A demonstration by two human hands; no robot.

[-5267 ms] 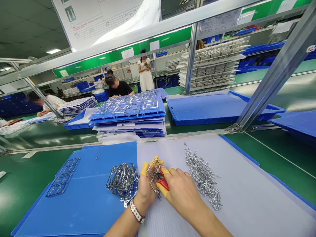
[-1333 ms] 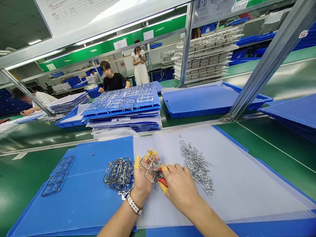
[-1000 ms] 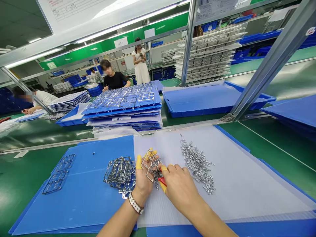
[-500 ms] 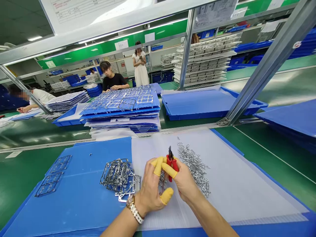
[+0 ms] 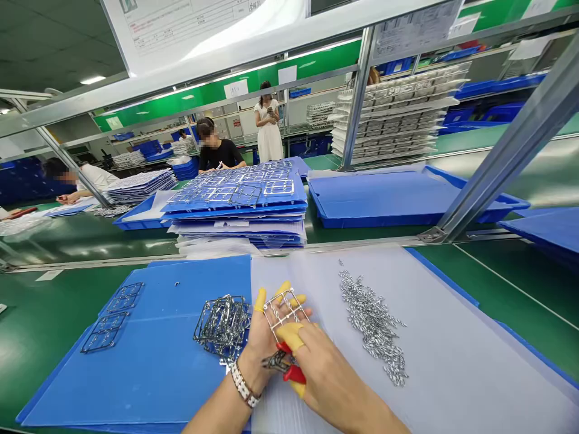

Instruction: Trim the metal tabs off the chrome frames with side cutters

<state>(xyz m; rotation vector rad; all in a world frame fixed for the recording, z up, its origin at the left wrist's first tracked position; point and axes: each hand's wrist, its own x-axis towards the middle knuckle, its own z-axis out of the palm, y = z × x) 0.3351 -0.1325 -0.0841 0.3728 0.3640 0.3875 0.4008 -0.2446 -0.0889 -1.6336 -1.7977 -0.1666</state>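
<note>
My left hand (image 5: 259, 337), with yellow finger cots and a wrist bracelet, holds a small metal wire frame (image 5: 286, 308) up on its fingertips over the white corrugated sheet (image 5: 452, 361). My right hand (image 5: 325, 374) is closed around red-handled cutters (image 5: 286, 364), whose jaws point left under the frame, close to my left palm. A heap of similar metal frames (image 5: 222, 325) lies just left of my left hand on the blue sheet (image 5: 149, 361). A long pile of small cut metal pieces (image 5: 373, 325) lies to the right of both hands.
Two flat frames (image 5: 113, 316) lie at the far left of the blue sheet. Behind stands a stack of blue boards with frames on top (image 5: 239, 208), a blue tray (image 5: 398, 196) and a slanted metal post (image 5: 506, 144). Other people work at far benches.
Half a second ago the cutters stood upright between both hands; now they lie low, pointing left, and my left hand again holds a frame up on its fingertips.
</note>
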